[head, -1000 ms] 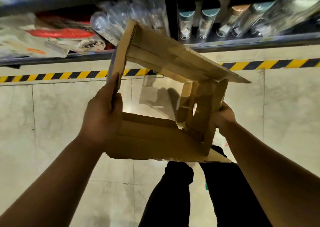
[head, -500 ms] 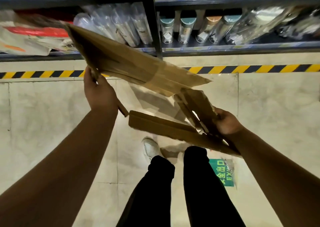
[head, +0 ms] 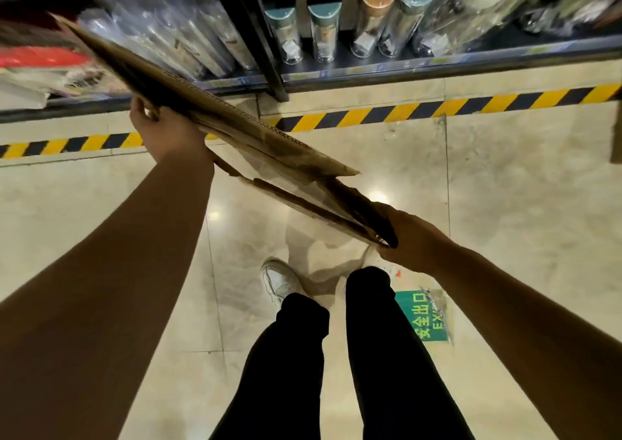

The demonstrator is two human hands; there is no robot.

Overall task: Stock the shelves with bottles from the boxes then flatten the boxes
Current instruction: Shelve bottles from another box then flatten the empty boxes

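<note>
The flattening step is in hand. The box (head: pixel 235 143), nearly collapsed into thin, ragged corrugated panels, slants in mid-air before the shelf (head: pixel 437 66) of clear bottles (head: pixel 323 32). The left hand (head: pixel 165 130) grips its upper edge. The right hand (head: pixel 407 237) seems to pinch the lower corner, its fingers partly hidden. The next move likely calls for pressing the last gap shut.

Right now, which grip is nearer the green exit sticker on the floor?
Right. The right grip, holding the low end of the brown cardboard box, is over the floor beside the sticker; the left grip is far off, raised by the shelf.
</note>
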